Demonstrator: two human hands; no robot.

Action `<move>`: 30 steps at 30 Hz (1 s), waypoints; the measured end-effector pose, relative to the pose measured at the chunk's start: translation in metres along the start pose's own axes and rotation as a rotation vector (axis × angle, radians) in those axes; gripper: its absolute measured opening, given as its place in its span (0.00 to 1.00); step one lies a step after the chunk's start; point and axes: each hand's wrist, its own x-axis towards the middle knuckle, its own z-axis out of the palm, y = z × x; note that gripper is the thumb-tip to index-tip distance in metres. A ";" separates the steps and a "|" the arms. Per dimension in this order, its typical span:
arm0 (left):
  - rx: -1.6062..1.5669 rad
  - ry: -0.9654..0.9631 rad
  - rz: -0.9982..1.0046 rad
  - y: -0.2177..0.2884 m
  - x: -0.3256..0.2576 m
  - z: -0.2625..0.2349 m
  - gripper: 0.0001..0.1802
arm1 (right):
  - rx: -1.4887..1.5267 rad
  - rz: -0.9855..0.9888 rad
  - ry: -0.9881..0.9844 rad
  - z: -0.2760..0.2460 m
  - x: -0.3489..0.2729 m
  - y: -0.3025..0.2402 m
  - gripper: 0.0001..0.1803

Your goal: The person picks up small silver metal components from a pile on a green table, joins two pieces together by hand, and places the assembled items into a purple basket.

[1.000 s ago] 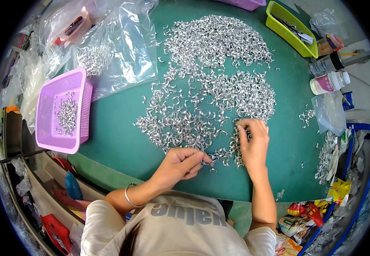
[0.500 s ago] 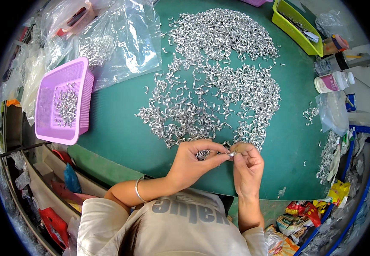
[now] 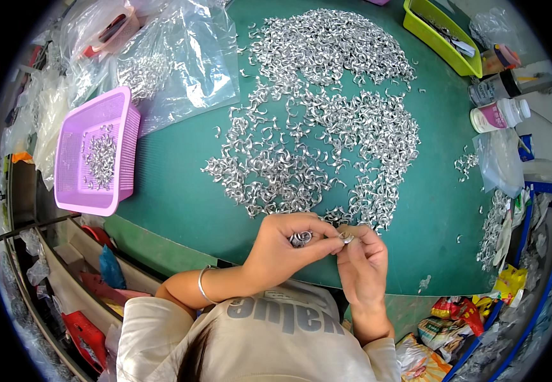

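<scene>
My left hand [image 3: 279, 245] and my right hand [image 3: 363, 264] meet fingertip to fingertip at the near side of the table. Between the pinched fingers is a small silvery curved metal piece [image 3: 346, 239]. More curved metal pieces [image 3: 300, 239] are cupped in the curl of my left fingers. Just beyond both hands, a wide spread of the same shiny crescent-shaped pieces [image 3: 276, 175] covers the middle of the green table [image 3: 180, 184]. Finger edges partly hide the piece being pinched.
At left stands a purple plastic basket [image 3: 126, 153] with some pieces inside. Clear plastic bags [image 3: 193, 70] lie beyond it. A lime-green bin [image 3: 438, 38] sits far right, near a white bottle [image 3: 499, 116]. Snack packets [image 3: 448, 325] lie below the table's right edge.
Both hands have shifted slightly nearer to me, still pinching together. The right hand has tilted a little and moved left. The view has shifted slightly.
</scene>
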 end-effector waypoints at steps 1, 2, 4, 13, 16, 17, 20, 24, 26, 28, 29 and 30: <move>-0.069 -0.008 -0.078 0.000 0.000 0.000 0.04 | -0.017 -0.028 0.003 0.000 0.000 0.001 0.05; -0.138 -0.016 -0.156 0.000 0.001 0.001 0.03 | -0.033 -0.055 0.006 0.001 0.000 0.002 0.05; -0.215 -0.041 -0.261 0.006 0.002 0.000 0.03 | -0.061 -0.091 -0.001 -0.001 0.000 0.004 0.04; 0.071 0.007 0.079 0.003 0.000 0.002 0.05 | -0.073 -0.083 0.013 0.004 -0.003 0.001 0.05; 0.084 0.007 0.103 0.003 -0.001 0.001 0.06 | -0.177 -0.147 0.014 0.005 -0.004 0.000 0.05; 0.098 -0.003 0.113 0.003 -0.001 0.000 0.06 | -0.256 -0.198 0.021 0.004 -0.004 0.001 0.05; 0.124 -0.042 0.059 0.008 -0.001 -0.002 0.08 | -0.568 -0.457 0.015 -0.002 -0.002 0.003 0.06; 0.021 -0.037 0.007 0.007 -0.002 -0.001 0.08 | -0.802 -0.605 0.018 -0.002 -0.001 0.000 0.07; -0.027 -0.023 -0.021 0.007 -0.002 0.001 0.07 | -0.788 -0.610 0.023 -0.001 -0.001 0.000 0.06; -0.092 -0.088 -0.112 0.001 -0.001 -0.001 0.04 | -0.712 -0.514 0.023 0.000 -0.002 -0.002 0.05; -0.125 -0.120 -0.158 -0.002 0.000 -0.003 0.04 | -0.642 -0.415 0.020 0.001 -0.003 -0.003 0.04; -0.370 -0.181 -0.358 -0.004 0.002 -0.006 0.04 | -0.572 -0.316 0.018 0.001 -0.004 -0.005 0.03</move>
